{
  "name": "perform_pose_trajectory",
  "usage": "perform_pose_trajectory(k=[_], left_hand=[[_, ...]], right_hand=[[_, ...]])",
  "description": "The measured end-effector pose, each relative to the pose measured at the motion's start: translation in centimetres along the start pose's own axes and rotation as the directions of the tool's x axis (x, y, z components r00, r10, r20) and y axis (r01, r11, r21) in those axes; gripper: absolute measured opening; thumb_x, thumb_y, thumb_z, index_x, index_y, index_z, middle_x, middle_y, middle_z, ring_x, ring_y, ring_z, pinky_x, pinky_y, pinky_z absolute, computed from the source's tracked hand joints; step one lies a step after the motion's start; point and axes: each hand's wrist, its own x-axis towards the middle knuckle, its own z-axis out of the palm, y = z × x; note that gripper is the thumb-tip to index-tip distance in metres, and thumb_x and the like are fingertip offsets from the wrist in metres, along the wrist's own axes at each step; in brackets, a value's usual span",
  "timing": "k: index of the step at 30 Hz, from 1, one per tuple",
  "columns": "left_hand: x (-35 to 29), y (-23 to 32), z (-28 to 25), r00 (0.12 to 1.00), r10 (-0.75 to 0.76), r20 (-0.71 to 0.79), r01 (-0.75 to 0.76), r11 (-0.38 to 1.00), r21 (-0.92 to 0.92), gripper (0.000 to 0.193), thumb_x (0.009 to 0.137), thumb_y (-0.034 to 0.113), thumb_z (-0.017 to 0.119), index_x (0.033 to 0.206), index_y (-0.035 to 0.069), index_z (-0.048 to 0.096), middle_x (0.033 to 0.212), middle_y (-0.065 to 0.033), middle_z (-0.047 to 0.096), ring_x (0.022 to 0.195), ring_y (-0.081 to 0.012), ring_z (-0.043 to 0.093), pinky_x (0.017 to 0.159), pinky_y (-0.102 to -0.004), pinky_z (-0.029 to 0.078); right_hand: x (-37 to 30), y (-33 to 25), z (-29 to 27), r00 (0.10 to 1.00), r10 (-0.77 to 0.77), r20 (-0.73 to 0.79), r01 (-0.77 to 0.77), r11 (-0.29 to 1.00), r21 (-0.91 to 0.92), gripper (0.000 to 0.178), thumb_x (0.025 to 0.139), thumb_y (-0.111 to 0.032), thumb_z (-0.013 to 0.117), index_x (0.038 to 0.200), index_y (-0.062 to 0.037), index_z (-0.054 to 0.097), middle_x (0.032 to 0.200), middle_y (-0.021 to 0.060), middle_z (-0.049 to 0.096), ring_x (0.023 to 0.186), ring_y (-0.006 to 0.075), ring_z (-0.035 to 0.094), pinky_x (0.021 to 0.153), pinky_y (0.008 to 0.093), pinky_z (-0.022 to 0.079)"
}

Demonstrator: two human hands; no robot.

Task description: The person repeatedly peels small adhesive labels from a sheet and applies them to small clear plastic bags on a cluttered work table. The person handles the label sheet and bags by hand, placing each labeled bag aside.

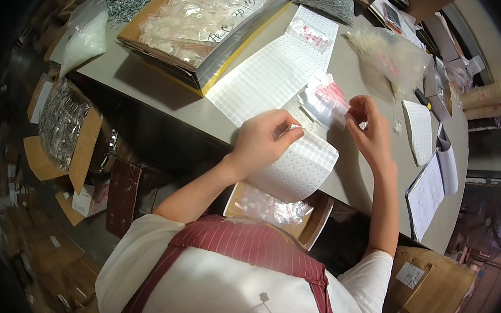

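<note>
Left hand (266, 139): fingers pinched together on the upper edge of one white dotted sheet (302, 166). That sheet curls over the near edge of the grey table (150, 87) and hangs down past it. Whether anything small sits between the fingertips cannot be told.

Right hand (370, 130): fingers closed on the right end of one small clear zip bag (324, 100) with a red strip, held just above the table between the two hands, near the near edge. The left hand's fingertips lie just beside the bag's lower left corner.

Counted on the table:
- One long white dotted sheet (275, 70), flat, running from the near edge towards the far edge; a second small clear bag (310, 34) with red marks lies on its far end.
- One open cardboard box (196, 20) at the far left corner, filled with many small clear packets, too many to count.
- One large clear bag of pale parts (388, 55) towards the far right.
- One further white dotted sheet (418, 130) to the right of the right hand, and one clipboard with paper (427, 197) at the right edge.

Below the near edge: one cardboard tray (316, 220) holding clear bags, directly under the curled sheet.

Left of the table: one box of shiny metal pieces (62, 121).
</note>
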Motion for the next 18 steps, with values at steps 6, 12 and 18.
perform_pose_trajectory(k=[6, 12, 18], left_hand=[[0.0, 0.1, 0.1, 1.0, -0.021, 0.012, 0.021, 1.0, -0.023, 0.015, 0.092, 0.016, 0.08, 0.095, 0.003, 0.075, 0.078, -0.0038, 0.067, 0.067, -0.0103, 0.06, 0.063, -0.0267, 0.05], [-0.2, 0.1, 0.0, 0.999, 0.029, -0.014, -0.029, 0.999, 0.024, 0.014, 0.091, 0.015, 0.081, 0.095, 0.002, 0.074, 0.077, -0.0042, 0.066, 0.066, -0.0109, 0.06, 0.062, -0.0271, 0.049], [-0.1, -0.4, 0.3, 0.998, 0.07, -0.007, -0.07, 0.997, 0.028, 0.015, 0.091, 0.014, 0.081, 0.096, 0.002, 0.074, 0.078, -0.0045, 0.067, 0.067, -0.0107, 0.061, 0.064, -0.0269, 0.05]], right_hand=[[-0.2, 3.1, 1.8, 0.994, -0.107, -0.027, 0.092, 0.937, -0.336, 0.018, 0.095, -0.01, 0.074, 0.105, -0.0019, 0.062, 0.092, 0.0148, 0.069, 0.085, 0.0298, 0.068, 0.076, 0.0426, 0.053], [-1.9, 4.9, -1.8, 0.92, 0.392, -0.006, -0.382, 0.894, -0.235, 0.034, 0.09, -0.028, 0.084, 0.099, -0.0011, 0.065, 0.084, 0.0115, 0.07, 0.077, 0.0239, 0.067, 0.071, 0.0389, 0.052], [-4.9, 6.0, -4.5, 0.898, 0.438, -0.048, -0.44, 0.884, -0.158, 0.028, 0.092, -0.025, 0.082, 0.095, -0.0005, 0.068, 0.084, 0.0078, 0.071, 0.077, 0.0177, 0.065, 0.072, 0.0338, 0.051]])
